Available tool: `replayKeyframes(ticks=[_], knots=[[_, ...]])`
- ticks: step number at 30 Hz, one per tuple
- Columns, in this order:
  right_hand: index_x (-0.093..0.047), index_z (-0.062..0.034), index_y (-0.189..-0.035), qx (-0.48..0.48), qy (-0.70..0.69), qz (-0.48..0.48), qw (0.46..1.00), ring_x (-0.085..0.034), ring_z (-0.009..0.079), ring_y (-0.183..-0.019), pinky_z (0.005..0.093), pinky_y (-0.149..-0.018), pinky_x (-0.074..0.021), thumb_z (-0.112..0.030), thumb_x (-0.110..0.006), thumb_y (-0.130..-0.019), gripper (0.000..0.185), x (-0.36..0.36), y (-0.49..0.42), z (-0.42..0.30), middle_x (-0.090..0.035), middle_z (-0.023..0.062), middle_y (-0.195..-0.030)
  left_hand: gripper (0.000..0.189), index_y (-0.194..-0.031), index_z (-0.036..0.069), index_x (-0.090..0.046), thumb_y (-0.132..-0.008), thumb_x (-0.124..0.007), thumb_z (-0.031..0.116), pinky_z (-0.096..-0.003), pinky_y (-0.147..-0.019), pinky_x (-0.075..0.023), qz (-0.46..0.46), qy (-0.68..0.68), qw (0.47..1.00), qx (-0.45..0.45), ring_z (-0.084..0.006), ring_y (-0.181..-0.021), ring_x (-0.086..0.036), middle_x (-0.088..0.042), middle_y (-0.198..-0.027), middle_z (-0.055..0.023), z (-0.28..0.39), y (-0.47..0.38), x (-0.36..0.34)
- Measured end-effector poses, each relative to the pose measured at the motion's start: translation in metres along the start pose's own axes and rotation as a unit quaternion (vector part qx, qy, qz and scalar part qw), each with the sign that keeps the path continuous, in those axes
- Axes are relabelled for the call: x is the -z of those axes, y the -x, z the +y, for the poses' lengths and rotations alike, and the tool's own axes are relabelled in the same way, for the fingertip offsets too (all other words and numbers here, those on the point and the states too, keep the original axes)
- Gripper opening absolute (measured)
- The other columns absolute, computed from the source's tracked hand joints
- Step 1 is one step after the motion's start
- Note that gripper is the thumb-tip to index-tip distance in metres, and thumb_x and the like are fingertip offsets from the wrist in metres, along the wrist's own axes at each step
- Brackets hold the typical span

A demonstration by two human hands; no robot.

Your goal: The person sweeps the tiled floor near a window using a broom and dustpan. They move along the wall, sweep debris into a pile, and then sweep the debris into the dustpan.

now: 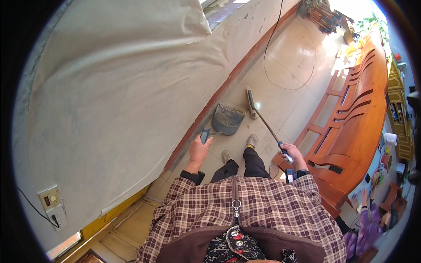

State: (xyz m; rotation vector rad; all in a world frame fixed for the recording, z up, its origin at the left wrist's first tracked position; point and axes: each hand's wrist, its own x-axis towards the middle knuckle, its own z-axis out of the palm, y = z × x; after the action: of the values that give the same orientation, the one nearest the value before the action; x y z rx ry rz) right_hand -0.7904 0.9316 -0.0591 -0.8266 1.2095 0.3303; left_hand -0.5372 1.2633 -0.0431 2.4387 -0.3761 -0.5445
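Observation:
My left hand (198, 152) is closed around the grey-blue handle (205, 135) of a long-handled dustpan. The dark dustpan (229, 120) rests on the tiles by the wall's foot, with grey dirt and debris along its front lip. In my right hand (293, 154) is the upper end of a broom stick (268, 126), its grip blue and grey. The broom head (251, 102) stands on the floor just right of the dustpan, apart from it. A little dust lies between the two.
A long orange-brown wooden bench (357, 115) runs along the right. The wall (125, 115) is close on my left. A thin cable (265, 62) loops over the floor ahead, before a stacked bundle (320, 16). Another person in purple (365, 227) sits beyond the bench beside a cluttered table.

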Motion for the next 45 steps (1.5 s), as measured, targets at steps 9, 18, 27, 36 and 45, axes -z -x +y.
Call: replayKeyframes(ticks=[9, 18, 27, 36, 45], knots=[[-0.050, -0.0087, -0.093, 0.001, -0.027, 0.099, 0.995, -0.050, 0.0134, -0.046, 0.0286, -0.037, -0.0392, -0.017, -0.054, -0.093, 0.009, -0.003, 0.016, 0.034, -0.051, 0.0031, -0.063, 0.049, -0.101, 0.002, -0.065, -0.080, -0.071, 0.046, -0.0452, -0.068, -0.0515, -0.017, -0.019, 0.999, -0.032, -0.0389, -0.079, -0.066, -0.068, -0.083, -0.0208, -0.005, 0.001, 0.008], [-0.047, -0.0100, -0.089, -0.055, -0.117, 0.138, 0.982, -0.050, 0.0117, -0.048, 0.0264, -0.038, -0.0385, -0.019, -0.055, -0.094, 0.013, 0.054, 0.044, 0.056, -0.052, 0.0038, -0.064, 0.047, -0.099, 0.004, -0.066, -0.080, -0.070, 0.047, -0.0469, -0.068, -0.0526, -0.021, -0.033, 0.999, -0.014, -0.0405, -0.077, -0.066, -0.068, -0.081, -0.0217, -0.029, 0.006, 0.009], [-0.044, -0.0118, -0.084, -0.089, -0.193, 0.050, 0.976, -0.045, 0.0138, -0.044, 0.0276, -0.039, -0.0391, -0.021, -0.051, -0.095, 0.015, 0.006, -0.011, 0.074, -0.046, 0.0010, -0.055, 0.046, -0.095, 0.004, -0.064, -0.081, -0.068, 0.048, -0.0494, -0.066, -0.0513, -0.003, -0.031, 0.999, -0.020, -0.0425, -0.076, -0.065, -0.067, -0.079, -0.0233, -0.028, 0.004, 0.002], [-0.042, -0.0148, -0.095, -0.104, -0.274, -0.028, 0.956, -0.045, 0.0057, -0.048, 0.0201, -0.038, -0.0356, -0.027, -0.054, -0.096, 0.017, -0.003, 0.036, 0.050, -0.049, -0.0002, -0.069, 0.045, -0.094, 0.005, -0.063, -0.081, -0.069, 0.047, -0.0500, -0.066, -0.0511, -0.003, -0.041, 0.999, -0.009, -0.0428, -0.077, -0.065, -0.067, -0.080, -0.0229, -0.023, 0.006, 0.005], [-0.041, -0.0137, -0.083, -0.190, -0.406, 0.025, 0.894, -0.047, 0.0080, -0.047, 0.0213, -0.038, -0.0379, -0.024, -0.054, -0.096, 0.021, -0.002, 0.097, 0.090, -0.045, -0.0022, -0.058, 0.045, -0.096, 0.005, -0.064, -0.080, -0.069, 0.047, -0.0504, -0.066, -0.0513, 0.004, -0.041, 0.999, -0.023, -0.0424, -0.077, -0.066, -0.067, -0.080, -0.0226, -0.028, 0.003, 0.002]])
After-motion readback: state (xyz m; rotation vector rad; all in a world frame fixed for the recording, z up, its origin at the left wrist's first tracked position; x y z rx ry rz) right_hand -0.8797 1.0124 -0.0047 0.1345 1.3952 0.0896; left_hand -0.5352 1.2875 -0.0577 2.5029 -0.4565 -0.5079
